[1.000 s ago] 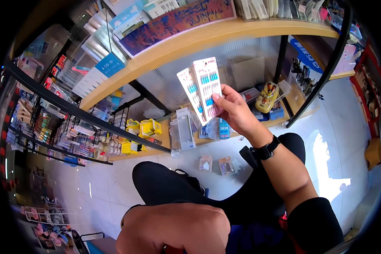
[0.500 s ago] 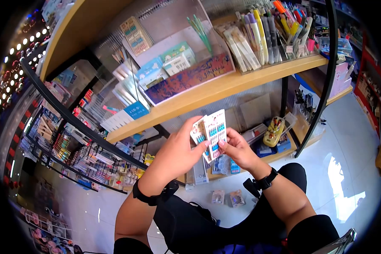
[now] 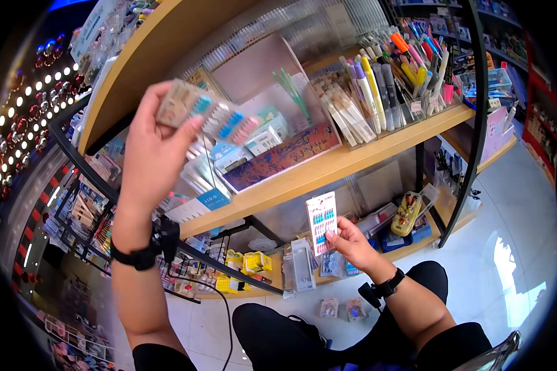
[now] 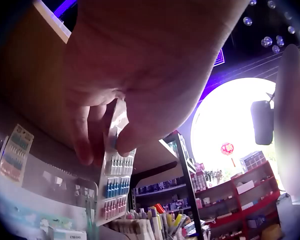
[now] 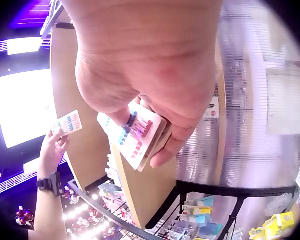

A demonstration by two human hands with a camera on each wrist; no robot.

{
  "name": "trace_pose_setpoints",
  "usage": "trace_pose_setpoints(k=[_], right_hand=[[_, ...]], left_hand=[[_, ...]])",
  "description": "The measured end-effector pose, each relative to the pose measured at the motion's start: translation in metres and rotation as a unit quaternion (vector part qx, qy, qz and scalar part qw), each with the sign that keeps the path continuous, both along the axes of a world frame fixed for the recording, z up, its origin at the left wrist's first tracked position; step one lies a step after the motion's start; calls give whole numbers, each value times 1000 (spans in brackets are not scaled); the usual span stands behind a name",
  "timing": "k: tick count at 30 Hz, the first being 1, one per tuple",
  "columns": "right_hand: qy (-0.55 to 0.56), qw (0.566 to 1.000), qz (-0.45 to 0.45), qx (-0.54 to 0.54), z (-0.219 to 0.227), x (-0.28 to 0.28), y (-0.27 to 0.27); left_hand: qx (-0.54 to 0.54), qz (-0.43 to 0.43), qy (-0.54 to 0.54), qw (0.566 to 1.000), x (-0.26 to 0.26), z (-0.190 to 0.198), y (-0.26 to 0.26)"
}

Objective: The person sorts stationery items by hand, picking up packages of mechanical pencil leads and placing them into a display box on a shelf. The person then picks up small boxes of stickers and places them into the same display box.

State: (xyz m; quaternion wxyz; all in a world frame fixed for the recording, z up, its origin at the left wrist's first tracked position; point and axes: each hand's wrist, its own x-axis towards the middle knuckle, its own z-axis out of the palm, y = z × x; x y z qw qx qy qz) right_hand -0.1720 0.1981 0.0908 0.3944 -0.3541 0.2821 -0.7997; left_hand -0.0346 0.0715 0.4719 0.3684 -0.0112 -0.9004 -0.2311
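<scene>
My left hand (image 3: 148, 148), raised before the upper shelf, pinches a card (image 3: 207, 114) with rows of small blue, white and pink pieces, tilted and blurred in the head view. The left wrist view shows that card (image 4: 115, 180) hanging from thumb and fingers. Lower down, my right hand (image 3: 356, 244) holds a similar card (image 3: 322, 222) upright, thumb across its front. Seen from the right wrist, a further layer shows behind this card (image 5: 135, 135). One more such card (image 4: 16, 155) leans in the display box (image 3: 284, 154), near my left hand.
Marker pens (image 3: 377, 99) crowd a holder on the wooden shelf (image 3: 328, 167). Below stand a yellow tin (image 3: 407, 213) and yellow baskets (image 3: 257, 263). Small boxes (image 3: 329, 307) lie on the floor. A black cable (image 3: 226, 309) hangs beside my left arm.
My left hand first came to the cards in the right hand, then lifted one up and left toward the display box. The right hand keeps its card low. The view has tilted upward.
</scene>
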Motion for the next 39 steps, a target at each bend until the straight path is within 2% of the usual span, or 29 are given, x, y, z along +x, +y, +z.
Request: trace_pose_setpoints(k=[1,2,4,5,7,11,14,18,20,24,25,26,29,30,33,36,39], right_hand=[[1,1000,0,-3,-4,-1,-3],[-4,1000,12,4,-8,-1,-6],[-16,1000,27,3,-11,0,-10],[-21,999,28,6,-13,1,-12],[-27,999,29,7,-12,1,-13],[-33,999,27,5,-17,-3,-19],[-37,999,26,24,-20,-5,-20],[-39,998,29,39,-18,-7,-21],[-44,998,37,36,-22,-6,-24],[-48,997,42,38,-30,-5,-31],[-50,997,47,41,-31,-4,-32],[-51,996,51,42,-32,-4,-34],[-53,996,56,49,-33,-4,-37],[-54,995,58,56,-32,-3,-38],[-56,994,61,65,-32,-3,-38],[-58,994,58,69,-32,-3,-37],[-56,995,58,66,-32,-4,-37]], left_hand=[[-48,24,6,999,-11,18,-7],[-50,24,7,998,-24,33,-17],[-147,45,21,988,-50,52,-37],[-149,44,23,988,-60,58,-41],[-228,110,0,967,-76,68,-46],[-279,118,5,953,-102,82,-70],[-276,143,-15,950,-117,89,-83],[-292,135,-26,946,-153,97,-136],[-234,145,-80,958,-166,98,-146],[-216,122,-136,959,-181,98,-162],[-242,150,-154,946,-185,97,-166],[-269,178,-170,931,-189,99,-169],[-288,190,-176,922,-190,96,-163],[-238,201,-190,931,-189,93,-153],[-283,186,-167,926,-191,89,-155],[-223,183,-192,938,-193,90,-158],[-255,209,-209,921,-199,96,-179]])
